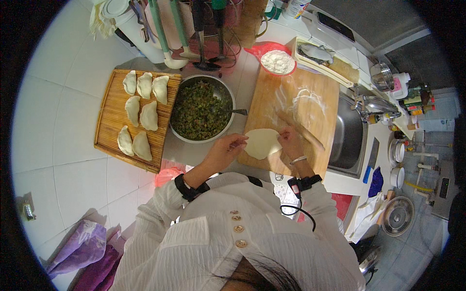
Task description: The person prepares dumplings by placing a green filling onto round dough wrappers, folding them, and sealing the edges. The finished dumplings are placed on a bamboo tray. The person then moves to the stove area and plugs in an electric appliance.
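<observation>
A thin round dough wrapper (263,143) is stretched between my two hands over the near left part of a floured wooden board (265,98). My left hand (226,150) has its fingertips on the wrapper's left edge. At the opposite edge, my right hand (289,141) pinches the dough between thumb and fingers. A wooden rolling pin (305,132) lies slanted on the board just beyond my right hand. Left of the board stands a metal bowl of chopped green filling (198,109), with a spoon handle (239,112) resting over its rim.
Several folded dumplings (148,115) lie on a slatted bamboo tray (109,112) at the left. A red scoop of flour (278,62) sits at the board's far edge. To the right is a steel sink (347,134). Ladles (207,65) hang behind the bowl.
</observation>
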`<state>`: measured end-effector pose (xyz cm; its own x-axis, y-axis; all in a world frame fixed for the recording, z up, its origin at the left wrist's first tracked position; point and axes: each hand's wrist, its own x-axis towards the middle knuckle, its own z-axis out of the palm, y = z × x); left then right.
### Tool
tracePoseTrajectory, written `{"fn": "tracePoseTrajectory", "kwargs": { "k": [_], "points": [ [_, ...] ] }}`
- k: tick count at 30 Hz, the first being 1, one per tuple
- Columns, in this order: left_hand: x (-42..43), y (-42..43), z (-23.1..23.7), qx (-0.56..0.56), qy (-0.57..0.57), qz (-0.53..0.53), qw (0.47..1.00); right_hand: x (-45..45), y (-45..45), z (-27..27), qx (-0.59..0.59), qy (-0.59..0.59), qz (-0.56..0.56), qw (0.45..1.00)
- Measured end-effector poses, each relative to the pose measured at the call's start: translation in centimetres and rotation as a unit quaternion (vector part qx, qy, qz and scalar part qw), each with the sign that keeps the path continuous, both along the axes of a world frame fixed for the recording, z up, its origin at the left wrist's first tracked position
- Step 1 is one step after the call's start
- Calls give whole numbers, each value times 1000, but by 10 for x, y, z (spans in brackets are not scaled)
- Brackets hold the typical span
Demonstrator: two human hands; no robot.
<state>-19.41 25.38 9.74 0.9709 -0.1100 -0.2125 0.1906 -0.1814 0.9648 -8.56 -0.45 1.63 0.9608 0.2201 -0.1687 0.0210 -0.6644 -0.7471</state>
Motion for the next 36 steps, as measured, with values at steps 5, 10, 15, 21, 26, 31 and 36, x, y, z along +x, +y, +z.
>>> {"fn": "tracePoseTrajectory", "kwargs": {
  "k": [5, 10, 15, 21, 26, 31, 36],
  "points": [
    [-13, 2, -30, -149, 69, 42, 986, -6, 26, 50, 90, 105, 58, 989],
    [-8, 19, 1, -363, 263, 58, 892, -7, 62, 130, 233, 54, 67, 969],
    [14, 17, 43, -737, 116, 117, 655, -20, 129, 180, 478, 69, 82, 872],
    [9, 74, 74, -678, -98, 213, 697, -9, 119, 108, 289, -4, 104, 952],
    [-34, 109, 57, -609, -71, 281, 739, 18, 123, 25, 242, 53, 160, 955],
    [-90, 109, -15, -609, 8, 302, 733, 47, 169, 60, 119, -144, 360, 914],
    [-89, 107, -42, -505, 131, 384, 762, 94, 187, 85, 134, -394, 459, 785]
  ]
}}
